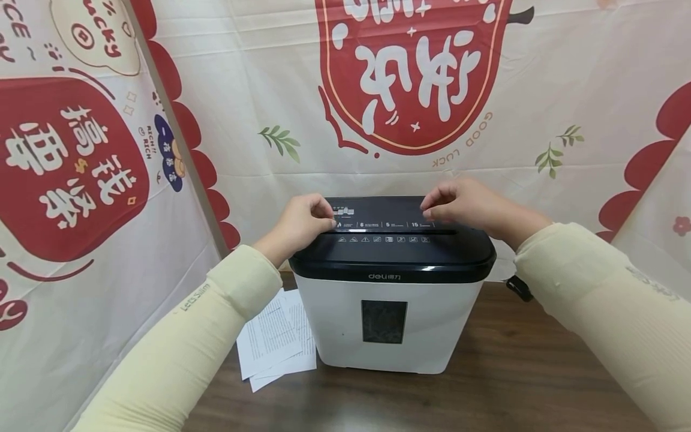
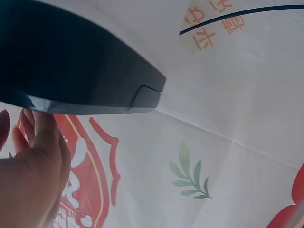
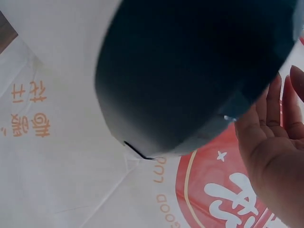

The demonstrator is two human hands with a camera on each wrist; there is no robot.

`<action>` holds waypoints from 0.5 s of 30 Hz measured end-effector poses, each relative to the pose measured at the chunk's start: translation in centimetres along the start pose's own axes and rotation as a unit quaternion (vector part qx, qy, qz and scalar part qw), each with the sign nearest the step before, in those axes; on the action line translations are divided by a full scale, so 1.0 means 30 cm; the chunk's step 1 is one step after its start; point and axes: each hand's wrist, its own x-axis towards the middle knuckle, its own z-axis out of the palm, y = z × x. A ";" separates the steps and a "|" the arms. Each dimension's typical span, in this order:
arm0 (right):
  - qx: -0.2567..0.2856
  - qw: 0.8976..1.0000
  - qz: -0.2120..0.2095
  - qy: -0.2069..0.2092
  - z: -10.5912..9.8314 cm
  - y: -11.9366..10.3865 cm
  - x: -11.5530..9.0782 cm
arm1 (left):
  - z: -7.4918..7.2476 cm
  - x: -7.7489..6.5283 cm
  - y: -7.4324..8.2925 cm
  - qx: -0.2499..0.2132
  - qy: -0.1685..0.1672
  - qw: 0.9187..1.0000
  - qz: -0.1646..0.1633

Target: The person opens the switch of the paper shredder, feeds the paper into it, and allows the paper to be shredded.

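A deli paper shredder [image 1: 335,321] with a white bin and black top stands upright in the middle of the head view. Over the left end of its feed slot [image 1: 399,231] is my left hand [image 1: 299,222], fingers loosely bent, thumb near the forefinger. My right hand [image 1: 466,207] hovers above the right side of the black top, thumb and fingertips slightly apart. No sheet shows between the hands. Both wrist views catch the dark underside of the shredder's top, with part of the left hand [image 2: 35,166] and right hand [image 3: 275,147] beside it.
Several printed sheets [image 1: 275,342] lie overlapping on the brown wooden table [image 1: 513,372], left of the shredder. A small black object [image 1: 519,288] sits to its right, partly behind my right sleeve. A printed cloth [image 1: 243,180] hangs close behind and at the sides.
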 end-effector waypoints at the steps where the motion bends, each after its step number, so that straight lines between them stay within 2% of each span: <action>1: 0.001 1.000 0.002 0.002 0.000 0.004 -0.002 | -0.004 -0.003 -0.004 -0.002 0.003 1.000 -0.001; 10: -0.004 1.000 0.002 0.016 -0.005 0.029 -0.039 | -0.047 -0.032 -0.050 -0.021 0.046 0.999 0.006; 15: -0.014 0.999 -0.005 0.047 -0.001 0.049 -0.067 | -0.071 -0.047 -0.086 -0.030 0.054 0.998 -0.018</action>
